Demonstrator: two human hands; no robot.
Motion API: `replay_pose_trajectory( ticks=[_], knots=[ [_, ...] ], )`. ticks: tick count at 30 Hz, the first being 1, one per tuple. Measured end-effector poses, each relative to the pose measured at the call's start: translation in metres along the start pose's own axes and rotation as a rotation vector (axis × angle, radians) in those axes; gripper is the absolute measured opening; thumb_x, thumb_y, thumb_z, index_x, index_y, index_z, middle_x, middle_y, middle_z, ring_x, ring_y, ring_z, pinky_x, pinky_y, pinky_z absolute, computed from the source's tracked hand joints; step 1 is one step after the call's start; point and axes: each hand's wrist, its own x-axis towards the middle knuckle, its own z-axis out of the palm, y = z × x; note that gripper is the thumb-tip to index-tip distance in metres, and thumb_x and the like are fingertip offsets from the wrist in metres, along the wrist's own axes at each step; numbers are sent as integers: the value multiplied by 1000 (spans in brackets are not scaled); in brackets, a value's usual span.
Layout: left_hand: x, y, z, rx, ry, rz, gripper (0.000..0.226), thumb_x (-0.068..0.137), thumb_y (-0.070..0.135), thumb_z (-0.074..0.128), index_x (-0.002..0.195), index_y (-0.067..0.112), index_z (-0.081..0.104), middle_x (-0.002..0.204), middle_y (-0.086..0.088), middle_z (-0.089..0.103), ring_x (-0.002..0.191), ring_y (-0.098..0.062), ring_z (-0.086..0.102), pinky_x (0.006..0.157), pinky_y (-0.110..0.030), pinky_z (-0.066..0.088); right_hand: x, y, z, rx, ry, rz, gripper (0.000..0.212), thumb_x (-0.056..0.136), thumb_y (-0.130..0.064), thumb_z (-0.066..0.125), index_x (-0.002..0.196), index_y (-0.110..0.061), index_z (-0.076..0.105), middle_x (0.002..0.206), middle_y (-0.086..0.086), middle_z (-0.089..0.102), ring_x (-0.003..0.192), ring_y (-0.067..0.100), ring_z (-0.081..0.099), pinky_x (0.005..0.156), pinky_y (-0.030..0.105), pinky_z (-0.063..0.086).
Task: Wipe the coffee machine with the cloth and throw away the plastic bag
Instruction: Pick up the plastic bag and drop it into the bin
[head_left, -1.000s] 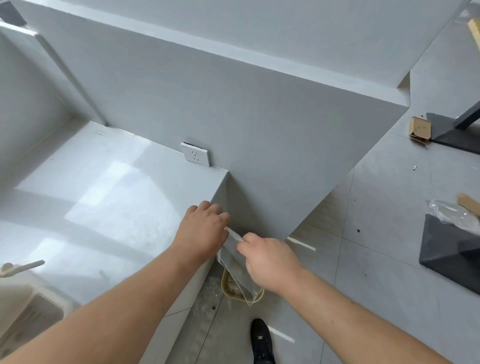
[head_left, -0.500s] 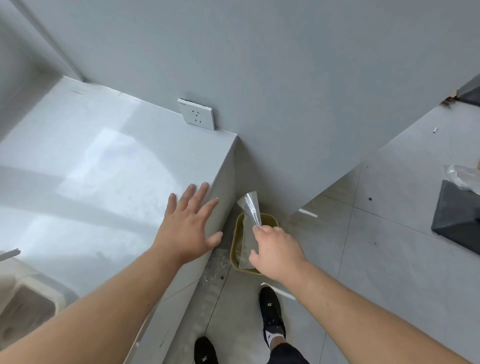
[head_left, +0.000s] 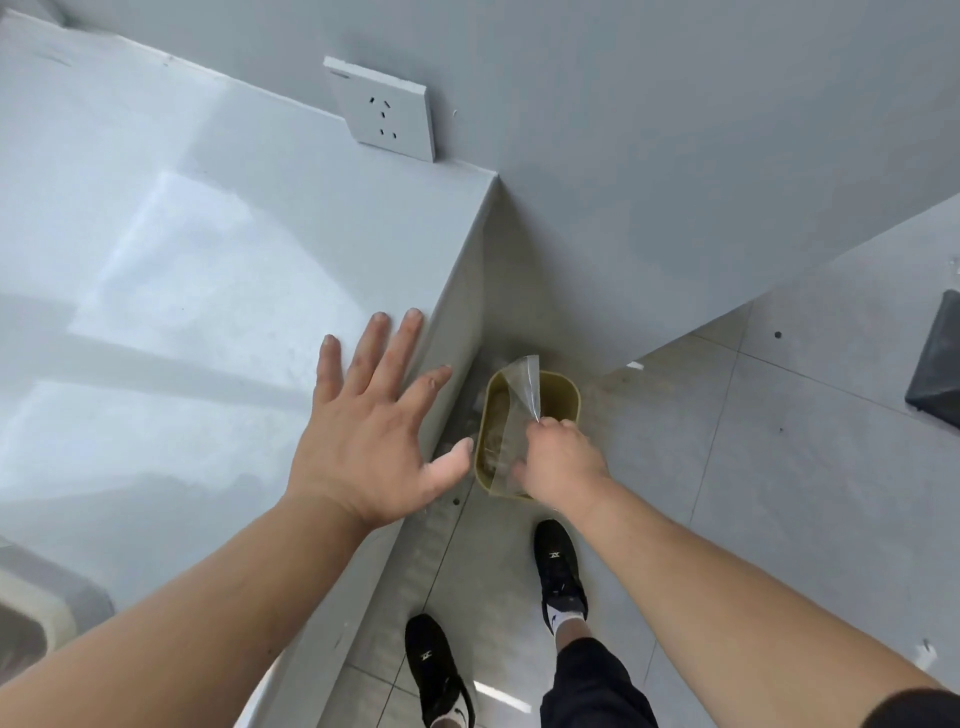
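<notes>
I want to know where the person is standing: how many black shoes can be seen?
2. One black shoe is on the floor tiles just below the yellow bin; the other is nearer the bottom edge, beside the counter.

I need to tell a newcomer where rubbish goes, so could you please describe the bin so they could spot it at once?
Start at the white counter and follow its edge to the corner below the wall socket. On the grey floor tiles there, against the counter's side, stands the bin. It is small, olive-yellow, rounded-rectangular and open-topped, the only coloured thing among grey and white surfaces.
</notes>
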Motion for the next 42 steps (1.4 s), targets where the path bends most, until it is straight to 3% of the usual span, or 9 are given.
replay_pose_trajectory(
  ticks=[5, 11, 17, 25, 30, 34, 38, 42],
  knots=[
    [1, -2, 4, -11, 33, 21, 82, 88, 81, 35, 142, 25, 61, 175, -10, 15, 161, -36, 9, 123, -70, 11, 25, 4, 28, 66, -70, 80, 52, 89, -41, 54, 135, -17, 55, 128, 8, 60, 121, 30, 53, 87, 39, 48],
    [2, -1, 4, -18, 34, 16, 90, 88, 85, 23, 141, 24, 62, 175, -11, 14, 161, -36, 9, 123, -71, 12, 46, 11, 61, 99, -105, 101, 47, 90, -39, 54, 131, -17, 58, 125, 8, 63, 118, 29, 53, 76, 35, 40],
    [1, -2, 5, -20, 27, 19, 85, 85, 82, 43, 141, 22, 63, 175, -11, 14, 161, -35, 8, 123, -70, 12, 63, 17, 76, 106, -143, 145, 53, 91, -38, 53, 139, -15, 54, 134, 10, 59, 123, 31, 51, 86, 37, 44],
    [0, 0, 7, -28, 40, 6, 85, 81, 82, 48, 137, 21, 67, 175, -10, 17, 161, -33, 10, 123, -70, 14, 87, 21, 90, 81, -184, 203, 49, 95, -31, 51, 143, -18, 51, 139, 8, 57, 127, 31, 49, 99, 41, 48],
    [0, 0, 5, -16, 25, 5, 85, 82, 83, 45, 136, 21, 68, 175, -10, 17, 161, -34, 10, 123, -70, 14, 93, 21, 96, 82, -189, 195, 62, 96, -33, 52, 156, -23, 37, 153, 10, 48, 145, 38, 36, 115, 48, 40],
    [0, 1, 4, -20, 15, 3, 85, 83, 83, 43, 134, 20, 69, 174, -10, 17, 161, -34, 10, 123, -71, 15, 91, 20, 97, 64, -208, 187, 63, 98, -36, 49, 158, -27, 33, 159, 11, 42, 150, 41, 29, 117, 51, 38],
    [0, 0, 3, -30, 16, -1, 84, 83, 83, 45, 132, 20, 70, 174, -10, 19, 161, -34, 12, 122, -71, 16, 87, 21, 95, 75, -204, 168, 64, 95, -35, 52, 157, -26, 36, 156, 10, 46, 145, 37, 37, 116, 49, 40],
    [0, 0, 4, -36, 18, -3, 83, 83, 83, 44, 129, 21, 71, 174, -10, 18, 161, -34, 11, 122, -70, 15, 83, 25, 95, 77, -199, 179, 65, 97, -36, 52, 158, -26, 34, 161, 10, 41, 148, 35, 35, 118, 46, 36]
  ],
)
